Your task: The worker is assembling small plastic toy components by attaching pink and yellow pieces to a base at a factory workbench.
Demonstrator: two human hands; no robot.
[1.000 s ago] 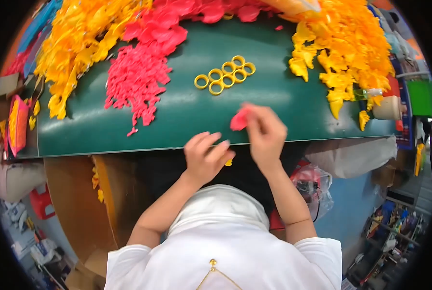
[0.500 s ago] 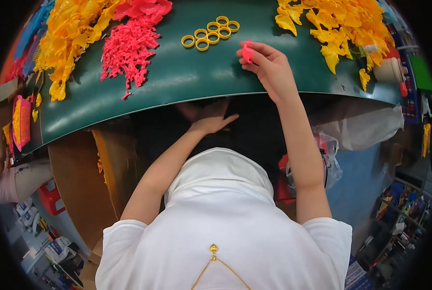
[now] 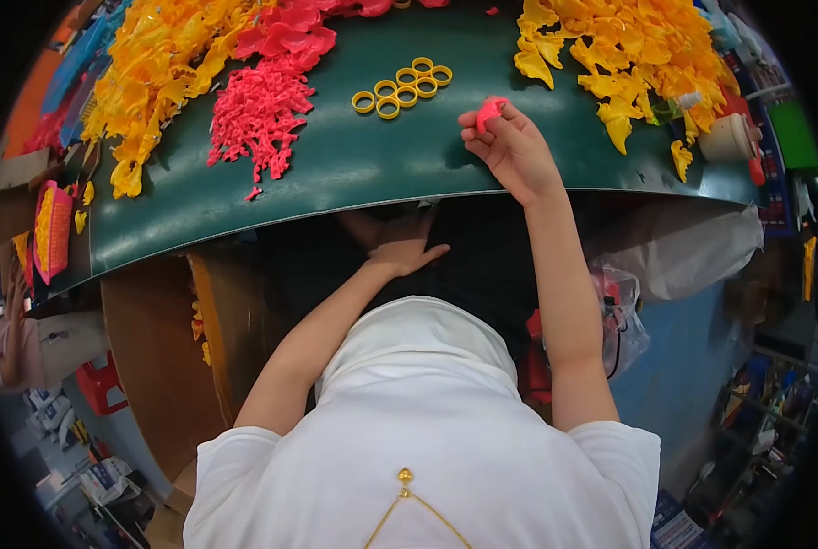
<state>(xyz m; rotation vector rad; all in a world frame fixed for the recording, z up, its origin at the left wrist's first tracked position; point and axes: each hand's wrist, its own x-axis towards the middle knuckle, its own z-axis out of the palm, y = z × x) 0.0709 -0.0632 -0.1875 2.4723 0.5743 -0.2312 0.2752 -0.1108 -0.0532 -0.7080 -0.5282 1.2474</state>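
Note:
Over the near part of the green table (image 3: 354,169), my right hand (image 3: 519,151) is raised and pinches a small curved pinkish-red plastic piece (image 3: 491,112) between thumb and fingers. Just beyond and left of it, several yellow rings (image 3: 407,94) stand side by side in a tight cluster on the tabletop. My left hand (image 3: 401,252) is below the table's front edge, over my dark lap. Its thumb sticks out to the right and the other fingers reach forward into shadow, partly hidden; nothing shows in it.
A heap of small pink-red pieces (image 3: 262,114) lies left of the rings. Yellow plastic pieces (image 3: 166,69) pile up at far left, more yellow pieces (image 3: 651,64) at far right. A cardboard box (image 3: 152,352) stands below on the left; a pink basket (image 3: 54,231) is beyond the table's left end.
My right hand has drawn slightly back and to the right with the pink-red piece, which is now turned differently in the fingers. The left hand stays in place.

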